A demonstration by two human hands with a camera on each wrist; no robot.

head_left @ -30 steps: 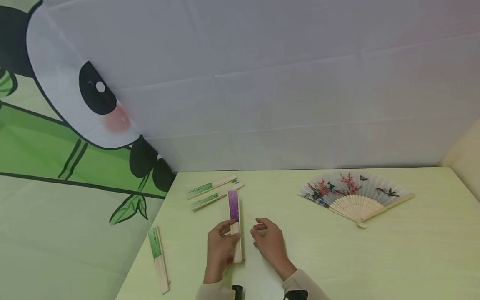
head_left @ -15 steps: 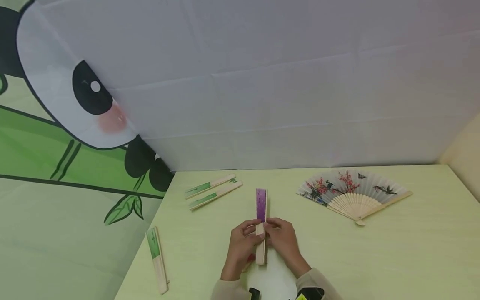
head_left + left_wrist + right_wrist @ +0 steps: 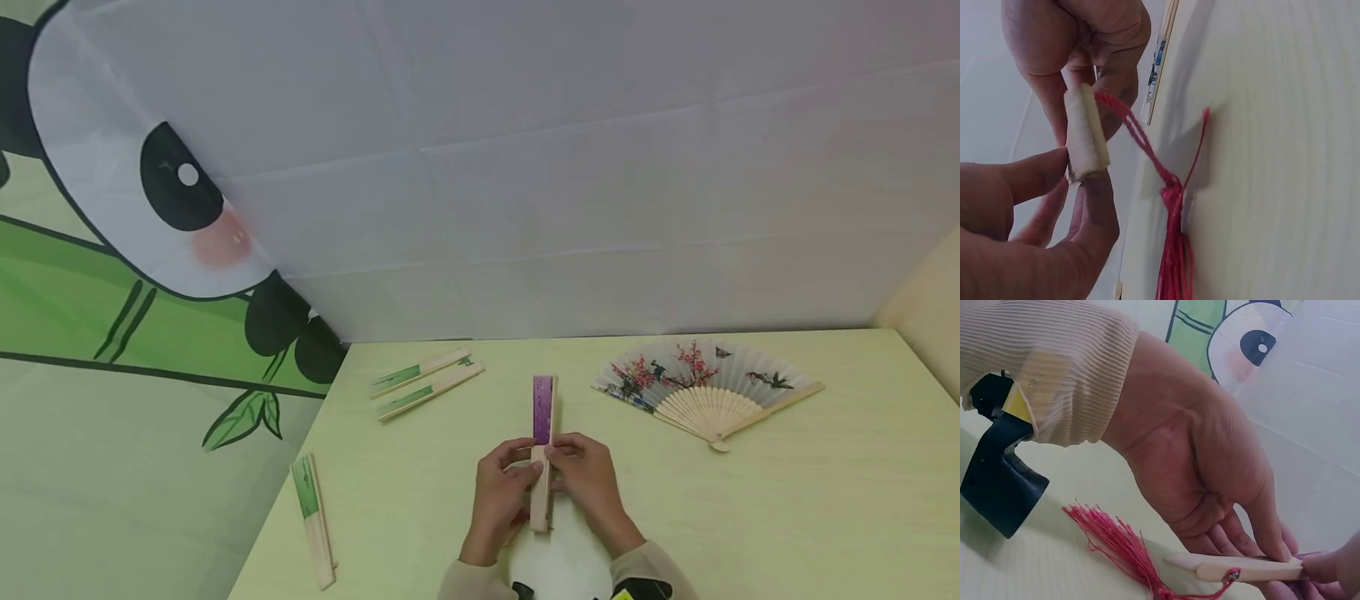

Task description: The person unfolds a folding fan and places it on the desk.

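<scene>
Since the first frame, the purple fan point(image 3: 542, 417) has shifted right over the desk point(image 3: 750, 517), and the right hand point(image 3: 592, 475), which was apart from it, now grips it too. Left hand point(image 3: 497, 492) travelled along with it.

Fingers are narrow on both: I see each hand pinching the folded fan between thumb and fingers, left hand on its left side, right hand on its right. Purple end points at the back edge, bare wooden end toward the wearer. It sits nearer the desk's left edge than its right. Left wrist feed gives me the wooden end with a red tassel point(image 3: 1174, 219) looped from it; can't tell whether the tassel touches the desk.

Right sleeve point(image 3: 1094, 375) is beige, black wrist mount point(image 3: 1007, 481) just below it.

Further out: two green fans point(image 3: 431, 391), folded, side by side near the back left corner. Third green fan point(image 3: 313, 518), also folded, far end at the left edge. Spread fan point(image 3: 708, 400) with blossoms and birds lies near the back edge, toward the right corner. Cloth point(image 3: 510, 192) behind, cartoon animal on its left.
</scene>
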